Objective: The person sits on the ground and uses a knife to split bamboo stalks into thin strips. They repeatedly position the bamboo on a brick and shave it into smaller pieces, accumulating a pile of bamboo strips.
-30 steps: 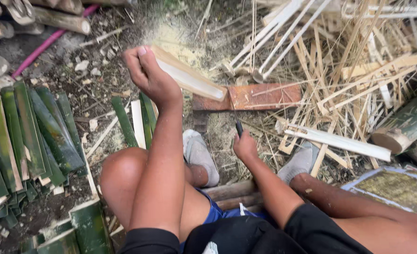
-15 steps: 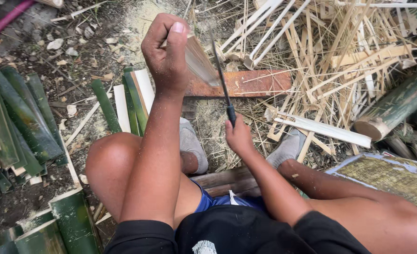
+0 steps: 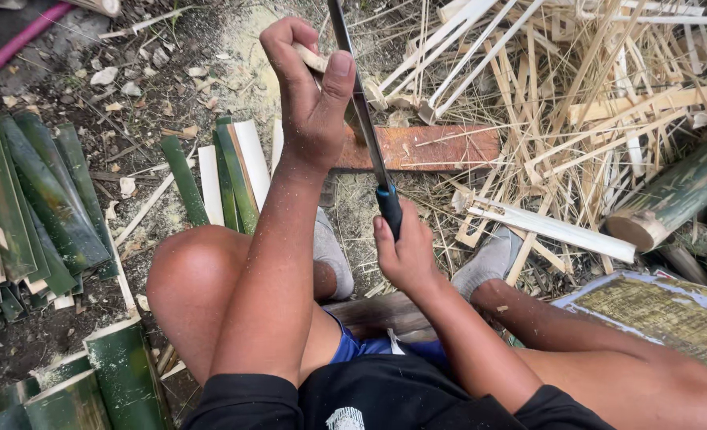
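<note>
On the dirt ground amid split bamboo, I see the left hand (image 3: 309, 99) raised at centre, fingers and thumb wrapped tight round a pale bamboo piece (image 3: 315, 57) whose end shows above the fist. The right hand (image 3: 405, 255) sits nearer, closed on the dark handle of a knife (image 3: 361, 103); its long blade runs up and away, passing just right of the left thumb and touching the piece there. Beyond the hands lies a reddish board (image 3: 433, 147), flat on the ground. Green slats (image 3: 218, 175) lie just left of the left forearm, more stacked at far left. A heap of pale strips (image 3: 576, 87) fills the far right, with a thick green culm (image 3: 676, 195) beside it. Both knees are bent up, grey shoes (image 3: 489, 259) planted below the board.
</note>
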